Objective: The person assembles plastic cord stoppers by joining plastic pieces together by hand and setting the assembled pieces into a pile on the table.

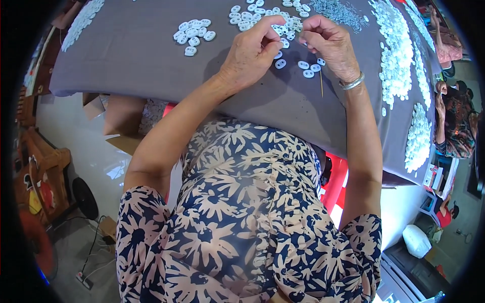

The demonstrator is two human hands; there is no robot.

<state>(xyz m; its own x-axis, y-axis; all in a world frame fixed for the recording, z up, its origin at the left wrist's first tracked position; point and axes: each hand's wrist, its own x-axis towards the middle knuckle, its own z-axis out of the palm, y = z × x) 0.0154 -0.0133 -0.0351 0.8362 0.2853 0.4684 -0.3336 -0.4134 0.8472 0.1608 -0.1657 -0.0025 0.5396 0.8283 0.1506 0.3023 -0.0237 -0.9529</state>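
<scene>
"Item one?"

"Left hand (252, 53), bare: thumb and forefinger drawn together at their tips, against a white oval piece (285, 43) with holes (gripped or merely touched, I cannot tell)."

"Item two?"

"Right hand (333, 45), bare, metal bracelet (352, 82) at its wrist: thumb and fingers curled inward, tips close together; something small and pale shows there, too hidden to name."

"Placing of that oval piece?"

"Between both hands: just right of the left fingertips, left of the right ones. Nearer hand: left. Long axis: not readable, with the thumb so close."

"Loose stock?"

"Pair of loose pieces (280, 64), white, on the body side of the left fingertips; the nearer lies slightly aslant. Group of four pieces (308, 73), white, on the body side of the right fingertips; its leftmost lies lengthwise from left to right."

"Tools?"

"Thin stick (321, 83), tan, one: beside that group, left of the right wrist, long axis running toward the body, point nearest the table edge (neither hand touches it)."

"Remainder?"

"Pile of white pieces (245, 23), beyond the hands. Cluster of white pieces (192, 33), well left. Heap of grey parts (336, 14), beyond the right hand. Grey cloth (146, 65), underneath."
</scene>
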